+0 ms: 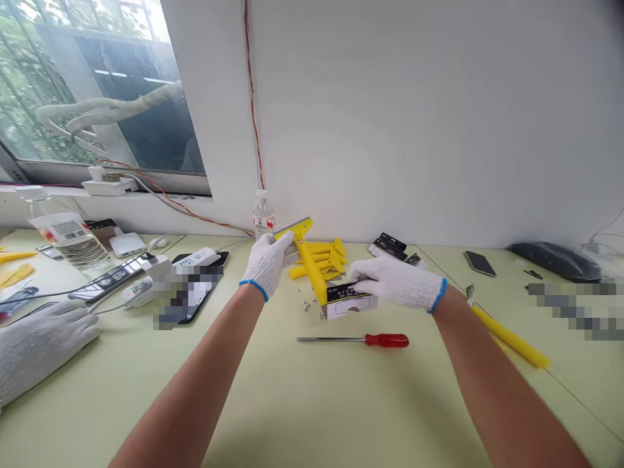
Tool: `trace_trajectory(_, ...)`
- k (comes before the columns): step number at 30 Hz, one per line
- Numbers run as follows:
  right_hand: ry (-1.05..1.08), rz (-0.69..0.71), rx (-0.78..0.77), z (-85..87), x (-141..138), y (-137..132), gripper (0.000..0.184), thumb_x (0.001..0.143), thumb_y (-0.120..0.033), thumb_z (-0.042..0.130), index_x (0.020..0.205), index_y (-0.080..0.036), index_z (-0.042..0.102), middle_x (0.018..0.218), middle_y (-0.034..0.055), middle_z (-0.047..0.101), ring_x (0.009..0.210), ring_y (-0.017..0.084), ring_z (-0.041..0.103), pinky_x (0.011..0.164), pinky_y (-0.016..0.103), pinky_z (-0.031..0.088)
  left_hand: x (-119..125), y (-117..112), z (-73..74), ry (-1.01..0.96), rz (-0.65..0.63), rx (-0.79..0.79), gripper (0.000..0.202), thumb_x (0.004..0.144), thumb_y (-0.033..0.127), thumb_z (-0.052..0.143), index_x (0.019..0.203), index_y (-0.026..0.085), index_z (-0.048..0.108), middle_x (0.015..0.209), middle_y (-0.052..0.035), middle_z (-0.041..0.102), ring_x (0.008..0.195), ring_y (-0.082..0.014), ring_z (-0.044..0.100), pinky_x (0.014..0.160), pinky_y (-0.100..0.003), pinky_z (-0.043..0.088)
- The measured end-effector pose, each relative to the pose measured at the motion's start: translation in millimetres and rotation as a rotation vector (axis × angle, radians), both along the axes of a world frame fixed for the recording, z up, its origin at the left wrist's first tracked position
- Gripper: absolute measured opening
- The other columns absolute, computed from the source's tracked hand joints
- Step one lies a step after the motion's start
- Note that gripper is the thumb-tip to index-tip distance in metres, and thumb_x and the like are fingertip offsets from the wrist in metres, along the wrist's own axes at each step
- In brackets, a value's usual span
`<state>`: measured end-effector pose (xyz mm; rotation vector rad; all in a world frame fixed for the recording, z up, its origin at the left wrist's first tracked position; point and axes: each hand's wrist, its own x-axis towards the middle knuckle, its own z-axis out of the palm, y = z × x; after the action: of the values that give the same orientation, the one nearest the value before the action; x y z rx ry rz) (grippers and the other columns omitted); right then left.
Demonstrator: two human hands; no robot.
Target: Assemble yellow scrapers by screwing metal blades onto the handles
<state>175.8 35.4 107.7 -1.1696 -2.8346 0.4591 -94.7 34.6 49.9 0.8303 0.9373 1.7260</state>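
My left hand (266, 263), in a white knitted glove with a blue cuff, grips a yellow scraper (308, 263) near its wide head. The scraper is tilted, with its handle pointing down and toward me. Between the fingers of my gloved right hand (397, 281) is a black-and-white cardboard package (348, 305), close against the lower end of the scraper handle; whether the handle is in it I cannot tell. Behind lie several yellow scraper handles (324, 250). Several small screws (307, 304) are scattered below the scraper. A red-handled screwdriver (385, 340) lies nearer to me.
More black packages (389, 246) lie toward the wall. On the right rest another yellow scraper (511, 338) and a phone (480, 263). To the left are water bottles (264, 211), a power strip (197, 260), cables, and someone else's gloved hand (46, 344).
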Motion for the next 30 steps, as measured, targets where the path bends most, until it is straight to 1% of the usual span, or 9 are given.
trace_trajectory(4,0.146,0.008,0.084,-9.8,-26.7,-7.4,0.025,0.103,-0.033,0.056,0.112,-0.015,0.072,0.101,0.0068,0.066,0.085,0.013,0.057,0.074,0.020,0.045,3.7,2.9,-6.6,-0.007,0.008,-0.035,0.038,0.079,0.027,0.083,0.105,0.015,0.058,0.121,-0.0175,0.074,0.100,-0.0268,0.077,0.091,-0.049,0.063)
trace_trajectory(9,0.218,0.034,0.112,-17.9,-40.0,-15.9,0.038,0.109,-0.043,0.053,0.119,-0.010,0.067,0.109,0.0117,0.062,0.099,0.013,0.060,0.095,0.028,0.053,-1.5,8.3,-12.7,-0.011,0.085,-0.059,0.033,0.083,0.023,0.076,0.108,0.014,0.057,0.124,-0.0170,0.073,0.100,-0.0241,0.077,0.092,-0.047,0.063)
trace_trajectory(12,0.271,0.026,0.141,-22.1,-38.9,-27.2,0.032,0.109,-0.038,0.050,0.124,-0.017,0.069,0.113,0.0108,0.064,0.105,0.018,0.061,0.097,0.032,0.054,-5.0,9.7,-14.6,-0.014,0.132,-0.079,0.031,0.085,0.020,0.072,0.111,0.013,0.058,0.124,-0.0166,0.073,0.096,-0.0223,0.077,0.090,-0.045,0.063)
trace_trajectory(14,0.306,0.021,0.162,-24.8,-37.0,-32.4,0.033,0.111,-0.036,0.045,0.131,-0.022,0.068,0.119,0.0102,0.064,0.111,0.021,0.061,0.096,0.033,0.054,-6.1,10.6,-17.2,-0.013,0.150,-0.098,0.031,0.085,0.019,0.072,0.112,0.013,0.059,0.124,-0.0165,0.073,0.094,-0.0219,0.077,0.089,-0.044,0.064)
trace_trajectory(15,0.318,0.022,0.170,-26.0,-36.8,-33.1,0.034,0.111,-0.036,0.044,0.133,-0.022,0.067,0.122,0.0108,0.063,0.114,0.021,0.060,0.098,0.034,0.054,-6.3,11.1,-19.0,-0.012,0.153,-0.110,0.032,0.084,0.019,0.072,0.113,0.013,0.059,0.124,-0.0164,0.073,0.093,-0.0221,0.078,0.088,-0.045,0.064)
trace_trajectory(19,0.338,0.030,0.197,-30.6,-43.9,-21.6,0.039,0.109,-0.041,0.052,0.128,-0.010,0.065,0.122,0.0138,0.059,0.114,0.016,0.058,0.106,0.035,0.052,-5.8,11.9,-24.5,-0.011,0.136,-0.117,0.036,0.081,0.018,0.074,0.114,0.015,0.059,0.124,-0.0159,0.074,0.094,-0.0237,0.078,0.089,-0.046,0.064)
trace_trajectory(23,0.382,-0.020,0.234,-35.4,-53.6,-4.1,0.046,0.109,-0.047,0.053,0.131,-0.008,0.063,0.123,0.0148,0.058,0.114,0.016,0.058,0.107,0.036,0.051,-1.6,7.0,-19.9,0.008,0.036,-0.101,0.035,0.080,0.023,0.076,0.110,0.014,0.061,0.118,-0.0163,0.075,0.100,-0.0256,0.077,0.091,-0.044,0.063)
trace_trajectory(26,0.432,-0.111,0.256,-38.2,-58.4,6.3,0.050,0.107,-0.057,0.044,0.121,-0.018,0.071,0.114,0.0123,0.063,0.115,0.016,0.061,0.105,0.030,0.051,4.7,1.9,-11.9,0.024,-0.075,-0.099,0.031,0.078,0.025,0.077,0.103,0.016,0.061,0.112,-0.0153,0.076,0.101,-0.0269,0.076,0.090,-0.042,0.063)
trace_trajectory(30,0.474,-0.218,0.264,-38.2,-61.5,16.2,0.055,0.094,-0.065,0.035,0.108,-0.032,0.077,0.098,0.0134,0.066,0.122,0.020,0.061,0.098,0.027,0.050,11.3,-3.0,-6.0,0.165,-0.095,-0.174,0.029,0.076,0.032,0.079,0.097,0.020,0.062,0.089,-0.0089,0.076,0.082,-0.0249,0.076,0.076,-0.038,0.063)
